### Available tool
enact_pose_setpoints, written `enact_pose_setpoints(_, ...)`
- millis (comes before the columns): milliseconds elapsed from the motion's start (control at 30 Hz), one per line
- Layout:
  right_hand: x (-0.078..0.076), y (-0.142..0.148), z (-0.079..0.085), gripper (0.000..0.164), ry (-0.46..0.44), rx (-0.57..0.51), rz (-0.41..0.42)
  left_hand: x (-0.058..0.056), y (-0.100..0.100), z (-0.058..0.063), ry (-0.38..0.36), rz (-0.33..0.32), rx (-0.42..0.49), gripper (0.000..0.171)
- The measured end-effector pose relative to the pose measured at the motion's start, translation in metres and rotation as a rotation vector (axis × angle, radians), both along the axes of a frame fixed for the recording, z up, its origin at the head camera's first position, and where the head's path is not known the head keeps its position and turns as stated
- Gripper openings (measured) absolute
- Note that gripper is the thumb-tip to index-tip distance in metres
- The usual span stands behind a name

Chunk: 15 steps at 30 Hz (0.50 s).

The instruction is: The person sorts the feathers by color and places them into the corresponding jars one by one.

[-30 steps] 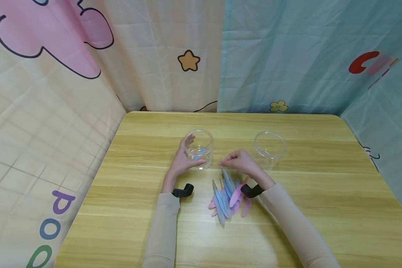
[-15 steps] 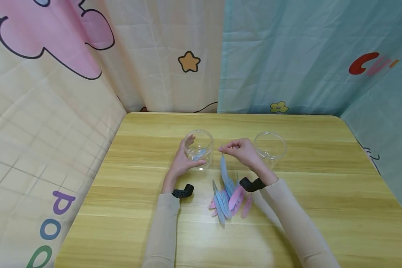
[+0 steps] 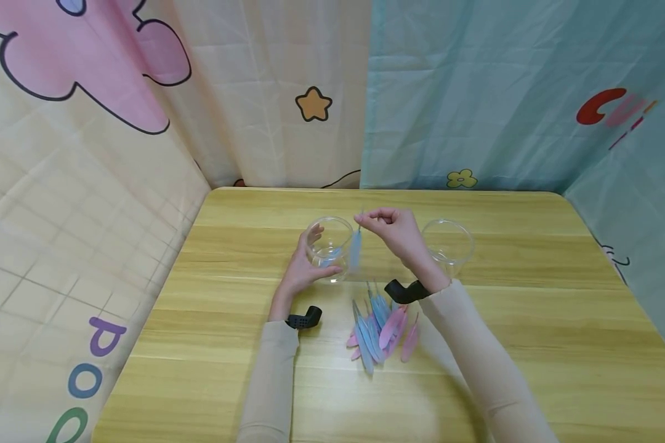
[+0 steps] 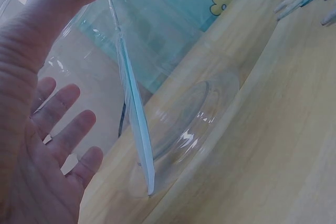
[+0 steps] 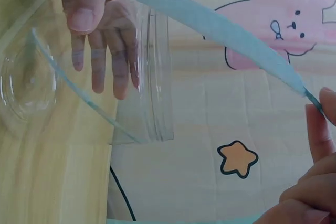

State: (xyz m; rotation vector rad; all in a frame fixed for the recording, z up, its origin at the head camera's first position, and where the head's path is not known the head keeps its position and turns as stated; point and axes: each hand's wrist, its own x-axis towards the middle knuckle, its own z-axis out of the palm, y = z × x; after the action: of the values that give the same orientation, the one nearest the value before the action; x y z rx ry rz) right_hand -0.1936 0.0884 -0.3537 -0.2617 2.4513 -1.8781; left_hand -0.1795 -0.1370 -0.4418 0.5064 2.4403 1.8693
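My left hand (image 3: 301, 266) holds a clear plastic jar (image 3: 345, 253) upright on the table, thumb in front and fingers round the far side. One blue feather (image 4: 135, 98) leans inside that jar, as the left wrist view shows. Between thumb and fingertip, my right hand (image 3: 396, 234) pinches another blue feather (image 5: 220, 32) by its quill. This feather hangs tip-down just right of the jar in the head view, outside it. In the right wrist view its tip reaches the jar's rim (image 5: 160, 124).
A loose pile of blue feathers (image 3: 368, 338) and pink feathers (image 3: 410, 344) lies on the wooden table (image 3: 199, 369), nearer the person. A second clear jar (image 3: 449, 251) stands to the right, partly behind the right hand. Printed curtains (image 3: 255, 92) hang behind the table.
My right hand has lifted a blue feather out of the pile by its quill and carried it up and leftward beside the jar. My left hand and jar have stayed put.
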Motion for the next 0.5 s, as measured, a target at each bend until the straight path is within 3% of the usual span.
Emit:
enact_pose_setpoints(200, -0.001, -0.015, 0.014, 0.034, 0.153, -0.133, -0.042, -0.001, 0.000, -0.001, 0.008, -0.004, -0.001, 0.102)
enact_pose_setpoints(333, -0.007, -0.024, 0.013, 0.026, 0.243, -0.204, -0.068, -0.010, -0.001, -0.017, 0.017, 0.001, 0.001, 0.104)
enact_pose_setpoints(433, -0.014, -0.029, 0.003, 0.024, 0.296, -0.216, -0.074, -0.017, -0.002, -0.031, 0.023, 0.016, 0.012, 0.106)
enact_pose_setpoints(500, -0.017, -0.032, -0.002, 0.025, 0.316, -0.203, -0.076, -0.017, -0.002, -0.032, 0.030, 0.026, 0.018, 0.106)
